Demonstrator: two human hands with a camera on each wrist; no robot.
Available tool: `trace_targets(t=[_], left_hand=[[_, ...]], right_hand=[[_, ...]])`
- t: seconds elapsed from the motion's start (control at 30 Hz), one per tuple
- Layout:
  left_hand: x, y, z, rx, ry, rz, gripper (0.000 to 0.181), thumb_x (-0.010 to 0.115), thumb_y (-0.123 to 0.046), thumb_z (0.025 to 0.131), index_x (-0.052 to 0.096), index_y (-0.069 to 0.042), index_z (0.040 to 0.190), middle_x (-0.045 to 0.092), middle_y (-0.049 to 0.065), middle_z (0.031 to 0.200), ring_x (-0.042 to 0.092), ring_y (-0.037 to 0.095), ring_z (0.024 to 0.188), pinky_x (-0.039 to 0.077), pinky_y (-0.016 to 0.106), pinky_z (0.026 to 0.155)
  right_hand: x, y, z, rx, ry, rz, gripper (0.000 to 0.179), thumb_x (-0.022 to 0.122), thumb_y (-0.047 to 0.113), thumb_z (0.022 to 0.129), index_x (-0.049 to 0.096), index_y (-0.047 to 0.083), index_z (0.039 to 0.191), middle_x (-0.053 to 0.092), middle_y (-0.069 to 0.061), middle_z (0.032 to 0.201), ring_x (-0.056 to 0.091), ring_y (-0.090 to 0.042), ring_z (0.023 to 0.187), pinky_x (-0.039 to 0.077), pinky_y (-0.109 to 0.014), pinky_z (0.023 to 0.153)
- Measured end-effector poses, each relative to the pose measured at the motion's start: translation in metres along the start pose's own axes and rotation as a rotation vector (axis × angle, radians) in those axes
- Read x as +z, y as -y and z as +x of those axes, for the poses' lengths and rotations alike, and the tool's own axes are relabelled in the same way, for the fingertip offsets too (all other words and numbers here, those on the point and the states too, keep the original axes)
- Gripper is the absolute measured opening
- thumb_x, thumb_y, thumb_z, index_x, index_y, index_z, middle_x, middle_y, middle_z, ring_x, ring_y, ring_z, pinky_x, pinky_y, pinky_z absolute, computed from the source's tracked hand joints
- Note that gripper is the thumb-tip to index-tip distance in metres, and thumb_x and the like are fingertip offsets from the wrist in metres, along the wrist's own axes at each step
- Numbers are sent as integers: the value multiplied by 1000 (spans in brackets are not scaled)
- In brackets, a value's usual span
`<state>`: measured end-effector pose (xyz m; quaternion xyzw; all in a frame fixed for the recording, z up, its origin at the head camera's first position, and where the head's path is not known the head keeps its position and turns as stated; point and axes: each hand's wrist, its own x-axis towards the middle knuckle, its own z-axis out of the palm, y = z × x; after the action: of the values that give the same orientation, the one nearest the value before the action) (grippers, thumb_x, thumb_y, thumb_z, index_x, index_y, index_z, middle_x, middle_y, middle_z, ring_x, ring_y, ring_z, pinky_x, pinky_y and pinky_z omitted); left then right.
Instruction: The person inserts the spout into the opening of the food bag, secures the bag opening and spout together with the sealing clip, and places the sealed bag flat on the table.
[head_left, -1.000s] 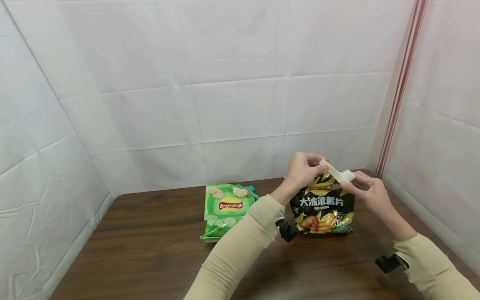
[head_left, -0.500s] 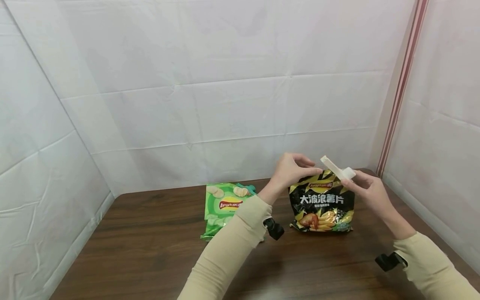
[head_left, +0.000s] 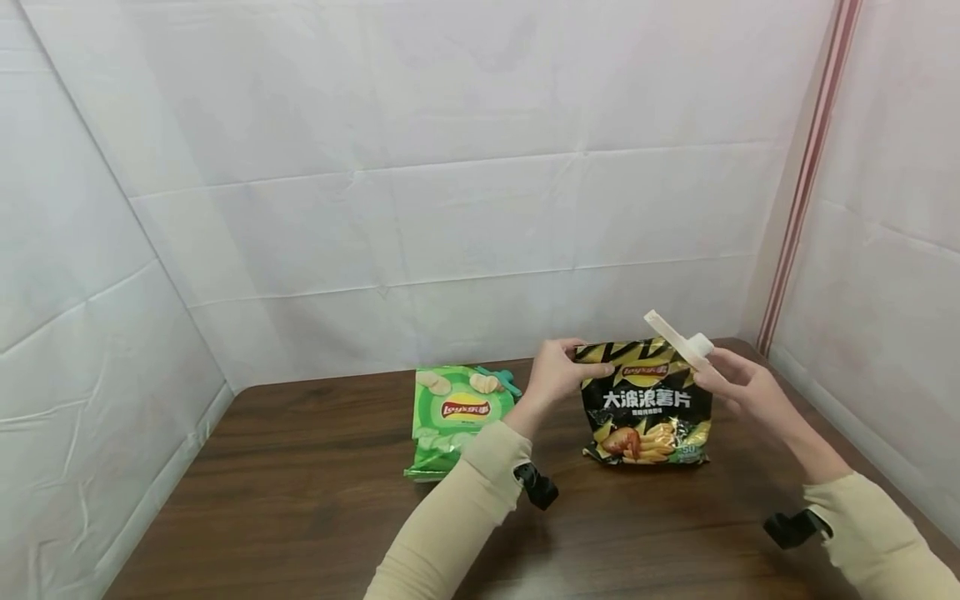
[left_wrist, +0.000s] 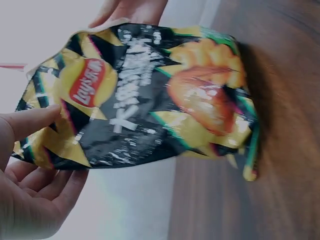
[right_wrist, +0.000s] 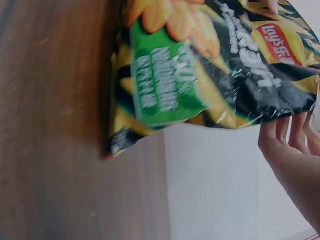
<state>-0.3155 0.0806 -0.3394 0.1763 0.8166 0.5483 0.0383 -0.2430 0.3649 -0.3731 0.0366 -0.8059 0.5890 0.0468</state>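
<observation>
A black and yellow Lay's chip bag (head_left: 647, 408) stands upright on the table at the right, its lower edge near the tabletop. At its upper left corner my left hand (head_left: 553, 375) pinches the bag, thumb in front and fingers behind. My right hand (head_left: 742, 385) holds a white bag clip with a round cap-like knob (head_left: 672, 337) at the upper right corner. The clip slants up to the left above the bag's top edge. Seen from the left wrist, a pale strip runs behind the bag (left_wrist: 135, 95). How far the clip grips the bag cannot be told.
Left of the black bag lies a green Lay's chip bag (head_left: 463, 408), its top part folded. A teal clip-like piece (head_left: 504, 379) shows behind its upper right corner. White sheeting (head_left: 450, 208) walls the dark wooden table (head_left: 300, 475) at the back and sides.
My left hand has let go of the white clip's upper end, moved left and down, and taken the bag's upper left corner. The bag's top is spread wider. My right hand has barely moved.
</observation>
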Motion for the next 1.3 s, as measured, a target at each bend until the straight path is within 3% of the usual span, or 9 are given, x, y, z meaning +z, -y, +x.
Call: trace_targets(t=[0.1,0.17,0.27,0.4,0.6,0.67,0.87,1.07,1.3], left_hand=[[5,9,-4,-27,-28,-21,35,84,-28,72,52,-13,67,49,-6,64,43,8,59,36,23,54],[7,14,-7,-33,-28,-48,27,84,-23,71,59,-14,71,56,-8,64,48,5,59,40,22,54],[11,19,-11,-44,-30,-64,28,85,-18,69,73,-18,95,73,-4,84,63,5,74,49,23,62],[16,26,-16,-35,-31,-18,40,86,-16,68,73,-15,105,74,1,91,67,11,83,52,25,69],[22,35,-21,-34,21,29,44,87,-16,66,72,-16,106,74,-1,94,68,13,89,53,25,75],[24,37,-23,-32,37,55,42,88,-17,65,72,-16,104,74,-2,93,67,12,89,52,25,75],[30,41,-28,-28,64,91,35,86,-17,68,73,-15,100,73,-3,90,66,12,85,52,23,70],[32,42,-31,-63,17,79,39,85,-16,69,72,-14,106,73,-1,91,67,13,85,52,25,69],[32,44,-34,-55,-60,77,38,85,-19,69,71,-11,103,72,2,84,66,13,77,52,25,65]], right_hand=[[-2,-9,-4,16,16,-56,38,61,23,94,50,31,129,54,14,78,47,1,58,41,-26,47],[-3,-14,-6,28,28,-76,36,62,24,93,51,29,128,55,13,74,50,1,57,43,-27,47],[-4,-19,-10,44,43,-101,37,63,24,93,51,18,128,66,12,85,63,0,72,52,-29,60],[-3,-23,-15,78,45,-169,54,65,28,91,46,-3,131,69,-1,105,65,-4,86,53,-33,75],[0,-28,-20,124,60,-250,60,68,36,87,51,-1,131,64,-16,120,59,3,95,47,-25,82],[0,-29,-21,125,62,-289,61,67,38,88,51,-1,132,60,-19,124,57,-2,104,46,-25,83],[1,-31,-25,170,56,-209,73,65,34,90,36,-12,139,43,-36,135,66,-17,99,53,-37,86],[4,-28,-27,213,61,-177,77,62,38,91,30,-12,141,35,-38,140,68,-21,98,53,-41,87],[12,-29,-24,219,10,-154,73,63,38,91,36,-11,138,52,-32,128,69,-20,91,55,-37,81]])
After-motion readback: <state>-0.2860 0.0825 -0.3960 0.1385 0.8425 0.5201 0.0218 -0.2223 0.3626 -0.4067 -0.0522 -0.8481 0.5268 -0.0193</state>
